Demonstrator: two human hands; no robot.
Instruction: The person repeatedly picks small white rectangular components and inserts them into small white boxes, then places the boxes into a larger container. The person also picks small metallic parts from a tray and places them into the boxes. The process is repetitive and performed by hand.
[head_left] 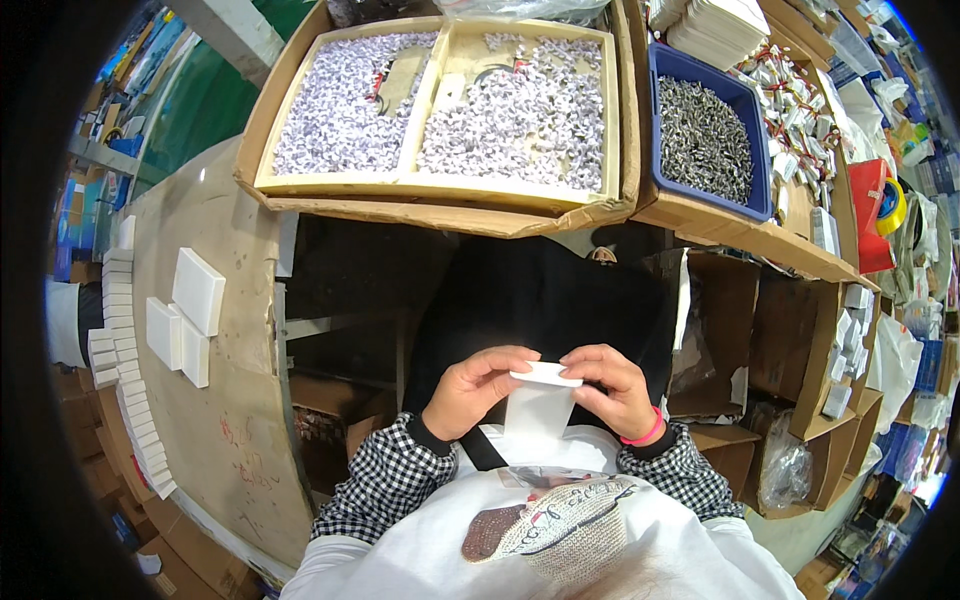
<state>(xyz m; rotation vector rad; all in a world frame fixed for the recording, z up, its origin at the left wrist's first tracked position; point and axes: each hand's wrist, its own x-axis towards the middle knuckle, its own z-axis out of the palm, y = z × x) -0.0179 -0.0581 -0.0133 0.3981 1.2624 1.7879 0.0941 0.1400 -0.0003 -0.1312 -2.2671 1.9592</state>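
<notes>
Between both hands, close to my body, is a white flat box [540, 408], held up with its narrow edge toward the top. My left hand [474, 390] pinches one upper corner between thumb and fingers. On the opposite corner, my right hand [612, 392], with a pink band at the wrist, grips in the same way. The lower part of the box blends into my white shirt, so its bottom end is hard to make out.
Ahead lies a divided wooden tray [412, 100] of small white plastic pieces. Right of it stand a blue bin [655, 130] of small metal parts and wired white pieces [800, 125]. White boxes [198, 290] lie on the left table [225, 410]; more line its edge. Cardboard compartments [720, 330] sit right.
</notes>
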